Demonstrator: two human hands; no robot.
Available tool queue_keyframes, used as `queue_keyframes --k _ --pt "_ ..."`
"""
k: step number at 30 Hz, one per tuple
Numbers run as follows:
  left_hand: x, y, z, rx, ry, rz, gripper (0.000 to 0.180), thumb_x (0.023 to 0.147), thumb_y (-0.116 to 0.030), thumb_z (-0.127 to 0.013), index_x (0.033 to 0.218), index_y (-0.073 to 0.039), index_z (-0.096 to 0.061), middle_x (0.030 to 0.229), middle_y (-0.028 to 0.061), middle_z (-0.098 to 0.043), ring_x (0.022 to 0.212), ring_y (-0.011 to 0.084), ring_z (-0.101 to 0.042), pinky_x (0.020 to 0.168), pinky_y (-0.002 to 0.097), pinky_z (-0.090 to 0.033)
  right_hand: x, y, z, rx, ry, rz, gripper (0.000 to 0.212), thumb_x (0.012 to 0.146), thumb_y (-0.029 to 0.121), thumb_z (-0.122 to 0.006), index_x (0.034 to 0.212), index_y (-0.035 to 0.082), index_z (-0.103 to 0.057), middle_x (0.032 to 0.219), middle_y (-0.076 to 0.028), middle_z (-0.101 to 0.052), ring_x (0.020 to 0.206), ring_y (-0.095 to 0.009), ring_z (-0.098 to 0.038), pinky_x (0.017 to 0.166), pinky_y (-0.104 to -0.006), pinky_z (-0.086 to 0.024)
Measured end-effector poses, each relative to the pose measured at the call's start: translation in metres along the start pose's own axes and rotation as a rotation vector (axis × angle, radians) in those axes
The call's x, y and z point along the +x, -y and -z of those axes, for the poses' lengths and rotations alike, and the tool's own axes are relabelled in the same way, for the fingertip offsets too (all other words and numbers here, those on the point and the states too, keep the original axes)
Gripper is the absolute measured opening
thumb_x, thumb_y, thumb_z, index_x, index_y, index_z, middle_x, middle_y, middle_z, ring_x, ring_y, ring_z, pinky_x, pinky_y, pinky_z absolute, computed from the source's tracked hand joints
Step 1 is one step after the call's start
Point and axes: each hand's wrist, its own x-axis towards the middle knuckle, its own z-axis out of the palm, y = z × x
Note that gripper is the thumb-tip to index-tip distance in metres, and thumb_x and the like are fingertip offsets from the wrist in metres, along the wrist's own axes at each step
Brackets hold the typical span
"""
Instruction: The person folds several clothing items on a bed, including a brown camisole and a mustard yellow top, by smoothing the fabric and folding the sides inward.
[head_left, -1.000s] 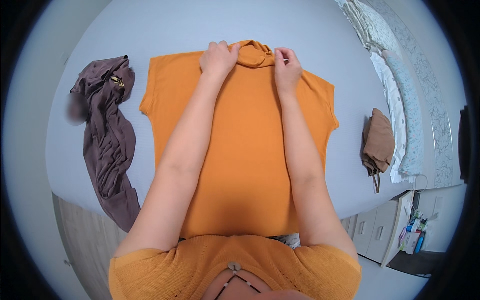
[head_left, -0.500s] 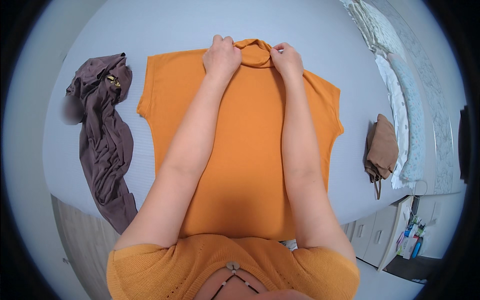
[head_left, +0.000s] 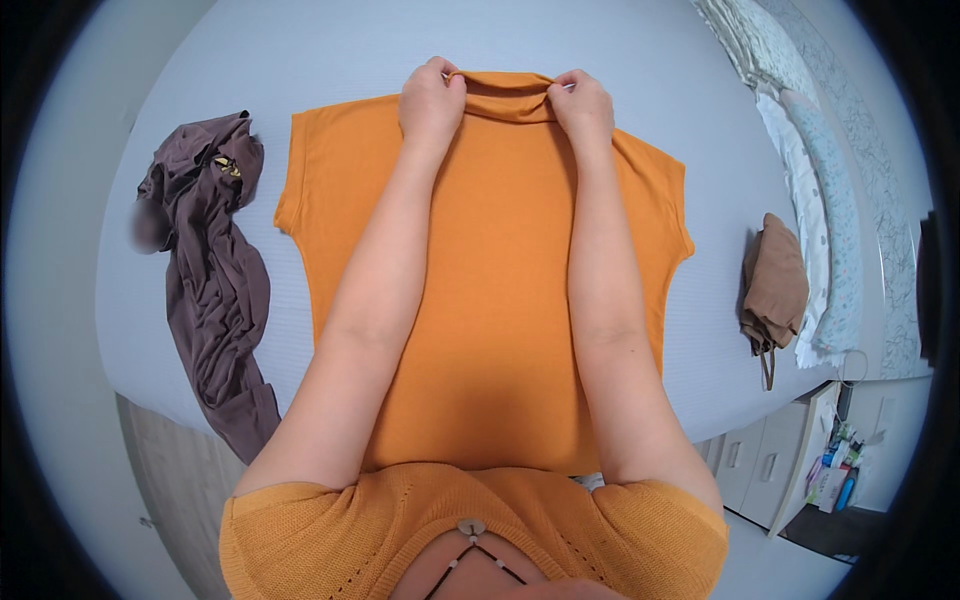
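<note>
An orange short-sleeved shirt [head_left: 500, 260] lies spread out on the bed, its neckline at the far end and its hem close to my body. My left hand [head_left: 432, 100] pinches the left side of the collar between thumb and fingers. At the collar's right side, my right hand [head_left: 582, 105] grips the cloth the same way. Between the two hands the collar is pulled into a wide, flat opening. Both forearms reach across the front of the shirt.
A crumpled dark purple garment [head_left: 215, 290] lies left on the pale bed sheet [head_left: 330, 50]. To the right rests a folded brown garment [head_left: 778, 275] with a strap, beside patterned bedding [head_left: 835, 230]. A white cabinet [head_left: 750, 465] stands at the lower right.
My hands have moved apart and slightly away from me, stretching the collar from a rounded opening into a wide, flatter one. Both keep hold of the cloth.
</note>
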Motion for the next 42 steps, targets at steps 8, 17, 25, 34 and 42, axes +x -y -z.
queue_keyframes --k 8,17,25,34,42 --pt "0.019 0.027 -0.005 -0.271 -0.143 0.060 0.010 0.076 -0.007 -0.057 0.083 -0.003 -0.063 0.070 0.0090 -0.061 0.062 0.0214 -0.060 0.059 0.0344 -0.050 0.002 -0.007 0.009 0.076 -0.105 0.070 0.018 0.080 0.017 -0.055 0.093 0.009 -0.064 0.083 -0.009 -0.069 0.084 -0.029 -0.064 0.071 -0.0398 -0.051" --pt "0.011 -0.001 0.018 -0.802 0.097 0.345 0.009 0.082 -0.002 -0.052 0.088 -0.004 -0.059 0.070 0.0031 -0.059 0.052 0.0091 -0.056 0.042 0.0227 -0.042 0.011 -0.021 0.013 0.504 0.110 0.043 0.014 0.085 0.009 -0.052 0.095 0.006 -0.060 0.070 -0.003 -0.062 0.060 -0.011 -0.060 0.056 -0.0275 -0.049" --pt "0.014 0.008 0.016 -0.902 0.181 0.279 0.014 0.081 0.005 -0.045 0.081 -0.002 -0.057 0.090 0.0099 -0.066 0.052 0.0094 -0.054 0.041 0.0222 -0.040 0.010 -0.031 0.028 0.526 0.355 0.062 0.022 0.089 0.002 -0.046 0.087 0.007 -0.067 0.067 0.005 -0.053 0.054 -0.003 -0.044 0.049 -0.0190 -0.039" --pt "0.014 0.010 0.015 -0.135 0.319 -0.040 0.027 0.081 -0.005 -0.046 0.098 -0.004 -0.066 0.094 0.0090 -0.069 0.061 0.0117 -0.058 0.059 0.0283 -0.049 0.014 -0.044 0.018 0.252 0.282 0.193 0.031 0.083 -0.002 -0.042 0.097 0.004 -0.069 0.090 -0.012 -0.065 0.084 -0.022 -0.061 0.078 -0.0335 -0.049" --pt "0.010 0.014 0.030 -0.106 0.378 -0.283 0.032 0.079 0.002 -0.046 0.103 -0.002 -0.066 0.102 0.0140 -0.066 0.097 0.0277 -0.061 0.087 0.0355 -0.047 0.008 -0.036 0.029 0.171 0.339 0.246 0.025 0.077 0.003 -0.057 0.098 0.007 -0.068 0.098 -0.014 -0.065 0.094 -0.027 -0.061 0.084 -0.0348 -0.048"
